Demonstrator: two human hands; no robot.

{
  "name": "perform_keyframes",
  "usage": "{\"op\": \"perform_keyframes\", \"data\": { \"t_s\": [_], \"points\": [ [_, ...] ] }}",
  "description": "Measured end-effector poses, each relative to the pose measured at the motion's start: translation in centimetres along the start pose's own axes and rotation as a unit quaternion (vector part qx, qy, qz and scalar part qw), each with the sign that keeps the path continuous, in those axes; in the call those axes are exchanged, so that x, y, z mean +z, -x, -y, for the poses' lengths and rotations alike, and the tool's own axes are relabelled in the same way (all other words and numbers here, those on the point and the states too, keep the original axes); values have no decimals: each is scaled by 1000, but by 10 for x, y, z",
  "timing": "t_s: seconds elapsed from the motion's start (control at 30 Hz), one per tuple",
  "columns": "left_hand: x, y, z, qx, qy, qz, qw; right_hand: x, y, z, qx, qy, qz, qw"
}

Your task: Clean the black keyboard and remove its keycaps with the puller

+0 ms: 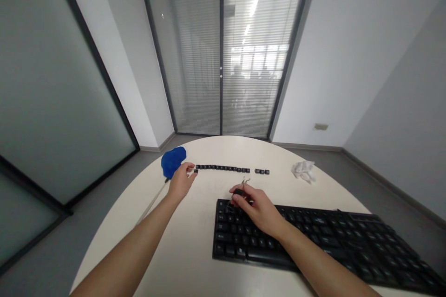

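My left hand (pixel 181 180) is at the left end of a row of black keycaps (pixel 223 167). Its thumb and fingertips close around a single keycap (pixel 195 171) just below that row. Over the upper left corner of a black keyboard (pixel 272 236), my right hand (pixel 258 204) grips a keycap puller by its black handle (pixel 238 191). Thin wire ends (pixel 245 180) stick out beyond the fingers. Part of the keyboard's left side is hidden under my right hand and forearm.
A short group of keycaps (pixel 262 171) lies right of the long row. Crumpled white tissue (pixel 304 171) sits at the table's right. A blue fluffy object (pixel 172 161) with a pale stick (pixel 151 204) lies by my left hand. The round table's edge (pixel 226 137) faces glass doors.
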State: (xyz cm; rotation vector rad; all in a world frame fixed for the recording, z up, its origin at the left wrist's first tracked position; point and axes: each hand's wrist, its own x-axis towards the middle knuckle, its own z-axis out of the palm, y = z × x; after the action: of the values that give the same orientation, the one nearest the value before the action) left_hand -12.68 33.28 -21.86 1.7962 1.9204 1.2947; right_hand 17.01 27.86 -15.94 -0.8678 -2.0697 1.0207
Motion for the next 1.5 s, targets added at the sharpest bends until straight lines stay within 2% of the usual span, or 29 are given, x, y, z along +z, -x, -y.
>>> {"op": "perform_keyframes", "data": {
  "t_s": [0.17, 0.3, 0.4, 0.47, 0.6, 0.67, 0.8, 0.9, 1.0, 1.17, 1.33, 1.5],
  "points": [
    [1, 0, -1, 5, -11, -6, 1000, -1, 1, 3, 1, 40, 17, 999],
    [1, 1, -2, 6, -19, -13, 1000, -2, 0, 6, -27, 76, 51, 995],
    [0, 1, -6, 10, -22, -20, 1000, -2, 0, 8, -30, 88, 53, 994],
    [-2, 3, -13, 33, -29, -32, 999, -2, 0, 10, -17, 100, 48, 994],
    [-6, 14, -40, 132, -33, -61, 989, 0, 0, 11, 2, 124, 42, 991],
    [-7, 24, -56, 173, -6, -15, 985, 0, 0, 9, 9, 123, 37, 992],
    [-11, 46, -82, 246, 39, 174, 953, 0, -4, 0, 32, 47, 11, 998],
    [-12, 55, -93, 269, 59, 250, 928, 0, -7, -8, 47, -23, -6, 999],
    [-10, 56, -97, 256, 72, 263, 927, -1, -8, -11, 63, -49, -27, 996],
    [1, 56, -96, 178, 130, 259, 941, -1, -9, -12, 64, -93, -54, 992],
    [7, 59, -96, 144, 182, 266, 936, -1, -10, -13, 48, -35, -86, 994],
    [10, 58, -93, 129, 192, 252, 940, -1, -10, -14, 71, -60, -64, 994]
  ]
}}
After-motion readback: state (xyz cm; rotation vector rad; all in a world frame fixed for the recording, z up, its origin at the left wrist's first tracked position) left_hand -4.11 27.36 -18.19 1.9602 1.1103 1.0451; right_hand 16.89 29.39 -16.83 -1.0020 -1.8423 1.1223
